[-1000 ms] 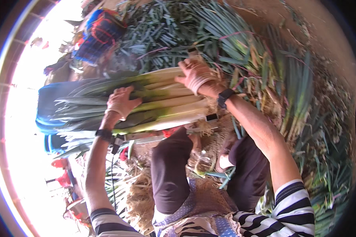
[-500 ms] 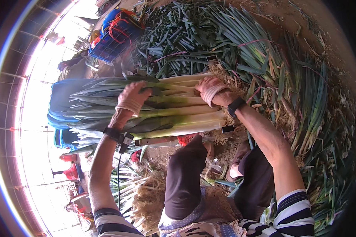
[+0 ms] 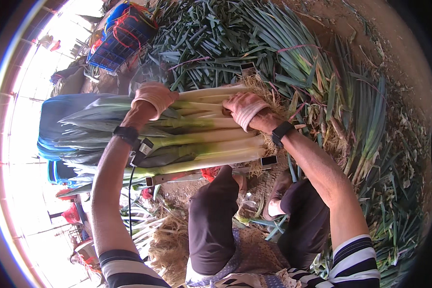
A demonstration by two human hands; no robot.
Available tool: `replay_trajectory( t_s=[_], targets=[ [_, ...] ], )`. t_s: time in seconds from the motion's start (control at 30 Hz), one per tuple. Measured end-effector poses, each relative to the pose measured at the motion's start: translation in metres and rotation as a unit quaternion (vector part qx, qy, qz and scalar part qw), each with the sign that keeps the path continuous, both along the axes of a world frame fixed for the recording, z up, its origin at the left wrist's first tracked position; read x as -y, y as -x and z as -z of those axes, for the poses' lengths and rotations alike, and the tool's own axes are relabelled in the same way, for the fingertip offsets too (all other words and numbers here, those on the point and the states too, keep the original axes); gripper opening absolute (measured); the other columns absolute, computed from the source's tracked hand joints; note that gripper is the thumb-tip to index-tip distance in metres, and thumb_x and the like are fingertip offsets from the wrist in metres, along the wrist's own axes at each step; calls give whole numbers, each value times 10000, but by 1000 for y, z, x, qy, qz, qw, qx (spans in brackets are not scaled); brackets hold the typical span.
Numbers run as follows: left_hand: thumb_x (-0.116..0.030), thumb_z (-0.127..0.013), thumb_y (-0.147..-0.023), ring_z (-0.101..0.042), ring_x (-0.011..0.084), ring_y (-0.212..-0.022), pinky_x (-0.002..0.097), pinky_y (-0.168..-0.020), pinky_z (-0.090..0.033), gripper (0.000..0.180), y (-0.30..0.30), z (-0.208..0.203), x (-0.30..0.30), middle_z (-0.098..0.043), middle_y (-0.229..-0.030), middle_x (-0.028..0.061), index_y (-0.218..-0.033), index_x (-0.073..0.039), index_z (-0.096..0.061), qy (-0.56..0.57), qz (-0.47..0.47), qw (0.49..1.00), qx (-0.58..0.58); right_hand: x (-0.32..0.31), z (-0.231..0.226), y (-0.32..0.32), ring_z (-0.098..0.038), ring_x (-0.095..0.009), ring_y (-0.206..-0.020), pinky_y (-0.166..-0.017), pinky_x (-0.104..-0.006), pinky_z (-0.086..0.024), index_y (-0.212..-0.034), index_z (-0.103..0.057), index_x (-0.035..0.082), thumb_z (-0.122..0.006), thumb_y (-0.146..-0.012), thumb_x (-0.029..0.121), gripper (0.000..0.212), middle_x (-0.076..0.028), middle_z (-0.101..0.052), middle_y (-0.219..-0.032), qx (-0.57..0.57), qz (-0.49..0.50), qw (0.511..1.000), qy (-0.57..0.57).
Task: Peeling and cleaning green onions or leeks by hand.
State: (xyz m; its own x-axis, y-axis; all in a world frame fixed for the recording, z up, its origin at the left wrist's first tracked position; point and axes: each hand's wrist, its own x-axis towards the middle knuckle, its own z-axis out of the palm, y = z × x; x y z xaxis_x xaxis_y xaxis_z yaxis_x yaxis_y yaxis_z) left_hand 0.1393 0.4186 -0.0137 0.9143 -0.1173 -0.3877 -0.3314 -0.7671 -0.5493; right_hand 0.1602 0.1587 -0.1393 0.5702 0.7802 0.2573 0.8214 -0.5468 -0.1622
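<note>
A row of leeks lies sideways across a low stand, dark leaves to the left and white stems and roots to the right. My left hand, in a pale wrist band, curls over the far edge of the row where leaf meets stem. Its fingertips are partly hidden. On the white stems near the root end, my right hand has its fingers bent round the far-side leeks. The stand's near rail shows below the row. Blue padding sits under the leaf tips.
Beyond the row lies a heap of cut green leaves. Tied leek bundles lie at the far right. A blue basket stands at far left. More leeks with bushy roots lie beside my left knee.
My left hand has moved away from me, from the top of the leaves to the row's far edge. My right hand stays on the white stems. The whole view has shifted slightly.
</note>
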Motion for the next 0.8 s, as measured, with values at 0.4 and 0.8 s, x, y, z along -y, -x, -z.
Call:
replay_trajectory(
  t_s=[0.4, 0.8],
  targets=[
    [-486, -302, -941, -555, 346, -1083, 410, -886, -431, 546, 38, -18, -84, -594, -1156, 188, -1165, -60, -559, 83, -308, 944, 84, 8, -7, 1, -625, -292, -855, -756, -404, -499, -906, -618, 96, -516, -829, 180, 153, -123, -632, -884, -72, 0, 997, -31],
    [-100, -404, -924, -617, 305, -969, 385, -851, -474, 384, 91, -20, -169, -630, -1062, 165, -1307, -111, -431, 15, -193, 980, 55, -18, -24, 7, -594, -325, -805, -675, -427, -486, -931, -619, 75, -529, -816, 169, 174, -160, -597, -840, 9, 63, 996, 70]
  ],
)
